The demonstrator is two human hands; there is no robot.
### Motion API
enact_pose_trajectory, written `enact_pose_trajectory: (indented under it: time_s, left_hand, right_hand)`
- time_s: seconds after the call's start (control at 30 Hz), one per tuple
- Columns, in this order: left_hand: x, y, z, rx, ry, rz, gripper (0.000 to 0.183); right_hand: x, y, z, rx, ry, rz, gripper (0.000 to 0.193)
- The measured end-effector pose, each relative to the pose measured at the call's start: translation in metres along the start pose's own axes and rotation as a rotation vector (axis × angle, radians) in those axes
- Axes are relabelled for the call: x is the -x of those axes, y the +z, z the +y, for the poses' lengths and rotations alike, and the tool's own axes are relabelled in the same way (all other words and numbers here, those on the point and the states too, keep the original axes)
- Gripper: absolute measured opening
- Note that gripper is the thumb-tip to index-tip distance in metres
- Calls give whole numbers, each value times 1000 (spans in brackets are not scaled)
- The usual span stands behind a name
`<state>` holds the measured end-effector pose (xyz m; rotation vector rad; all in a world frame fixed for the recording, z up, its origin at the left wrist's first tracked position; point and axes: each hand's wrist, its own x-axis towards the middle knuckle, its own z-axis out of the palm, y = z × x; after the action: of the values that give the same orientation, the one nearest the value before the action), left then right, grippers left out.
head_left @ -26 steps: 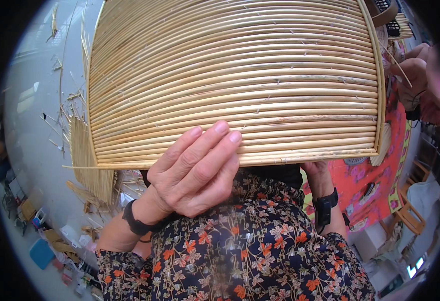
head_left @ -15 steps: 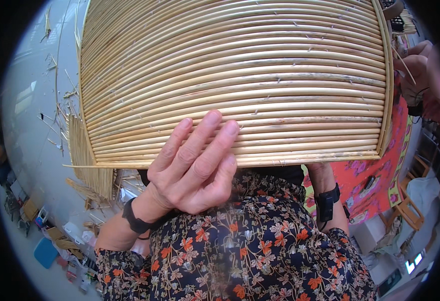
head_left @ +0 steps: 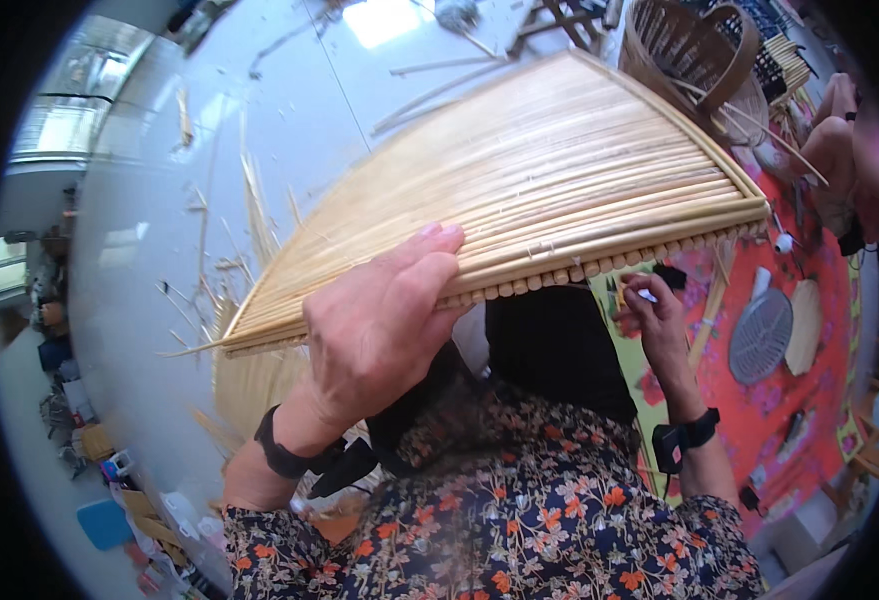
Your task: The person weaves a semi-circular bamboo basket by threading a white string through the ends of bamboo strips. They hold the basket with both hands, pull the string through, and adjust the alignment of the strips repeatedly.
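Observation:
A stiff panel of pale plant stalks (head_left: 579,170), laid side by side and edged with strips, slants away in front of me. Its near edge shows the cut stalk ends, and a thin strip pokes out at its left corner. My left hand (head_left: 374,325) grips this near edge, with fingers over the upper face; the thumb is hidden. Below the panel's right part, apart from it, my right hand (head_left: 659,325) has its fingers curled together. Something small and whitish shows at the fingertips, too small to name.
A wicker basket (head_left: 649,45) with a handle stands beyond the panel's far right corner. On the red floral cloth (head_left: 719,400) lies a grey round slotted disc (head_left: 760,337). Another person's bare limb (head_left: 831,160) is at the right. Loose stalks litter the grey floor (head_left: 149,300).
The panel has tipped so its near edge and stalk ends show, uncovering floor and basket beyond. My left hand now grips its edge. My right hand, hidden before, has come into view beneath it.

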<state>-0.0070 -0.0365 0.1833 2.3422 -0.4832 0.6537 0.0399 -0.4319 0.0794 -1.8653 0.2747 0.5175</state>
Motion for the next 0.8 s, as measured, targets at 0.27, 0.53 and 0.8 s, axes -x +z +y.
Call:
enact_pose_trajectory:
  time_s: [0.27, 0.53, 0.8]
  left_hand:
    - [-26, -24, -19, 175, -138, -109, 37]
    - [-45, -40, -9, 207, -224, -195, 32]
    - [-59, -43, -17, 316, -300, -223, 27]
  right_hand:
    - [25, 51, -120, -294, -481, -162, 10]
    - [22, 99, -163, -136, -1006, -166, 3]
    - [21, 123, -163, -201, -830, -136, 8]
